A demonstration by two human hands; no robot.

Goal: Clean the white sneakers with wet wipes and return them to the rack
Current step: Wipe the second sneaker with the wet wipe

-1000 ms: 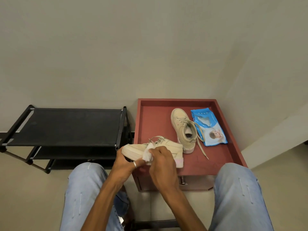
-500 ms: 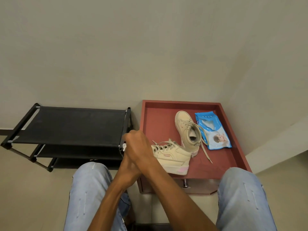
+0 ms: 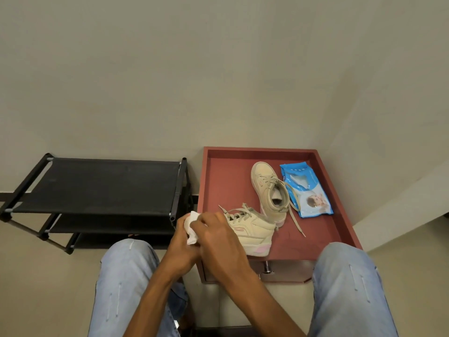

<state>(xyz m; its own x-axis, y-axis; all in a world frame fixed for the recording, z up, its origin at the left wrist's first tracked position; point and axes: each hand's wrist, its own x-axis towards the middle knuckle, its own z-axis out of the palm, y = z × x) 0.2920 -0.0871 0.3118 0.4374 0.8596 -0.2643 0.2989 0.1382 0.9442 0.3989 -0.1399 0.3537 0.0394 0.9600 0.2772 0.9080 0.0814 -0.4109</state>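
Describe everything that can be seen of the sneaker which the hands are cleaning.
The near sneaker is a cream, leather-like high-top with loose laces, a pink side mark and a pink patch on its thick sole's heel. It stands upright on the red table near the front edge, heel right, toe left and hidden under both hands. The left hand holds the toe; the right hand pinches a white wet wipe against it. Whether its heel touches the other sneaker cannot be judged.

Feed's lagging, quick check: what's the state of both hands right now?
Left hand: grips the near sneaker at its toe.
Right hand: holds the wet wipe.
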